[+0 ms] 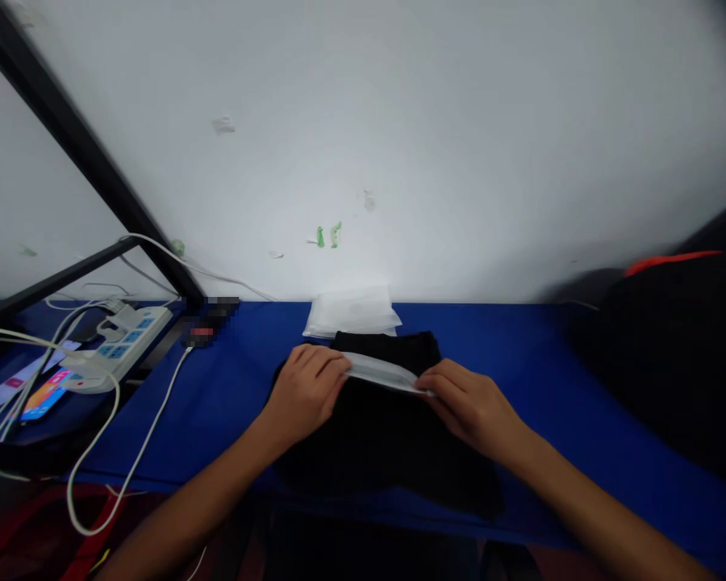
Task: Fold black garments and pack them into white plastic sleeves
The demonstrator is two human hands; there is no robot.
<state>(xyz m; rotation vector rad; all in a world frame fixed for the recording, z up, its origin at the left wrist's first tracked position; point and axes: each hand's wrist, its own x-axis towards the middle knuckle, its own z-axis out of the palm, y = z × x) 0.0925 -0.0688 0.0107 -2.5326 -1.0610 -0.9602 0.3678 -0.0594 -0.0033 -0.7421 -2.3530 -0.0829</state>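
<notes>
A narrow band of a frosted white plastic bag (380,373) is stretched between my two hands. My left hand (310,386) pinches its left end, and my right hand (465,403) grips the right end between thumb and fingers. Beneath and around the bag lies black cloth (387,452), which looks like a folded garment; how it is folded is too dark to make out. Just behind the cloth, against the wall, rests a small pile of similar frosted bags (352,313).
Blue covering (218,420) spreads over the table. At left are a white power strip (136,343), tangled white cables, two phones with lit screens (52,394) and a black metal frame (90,145). A large dark object with a red edge (671,262) stands at right.
</notes>
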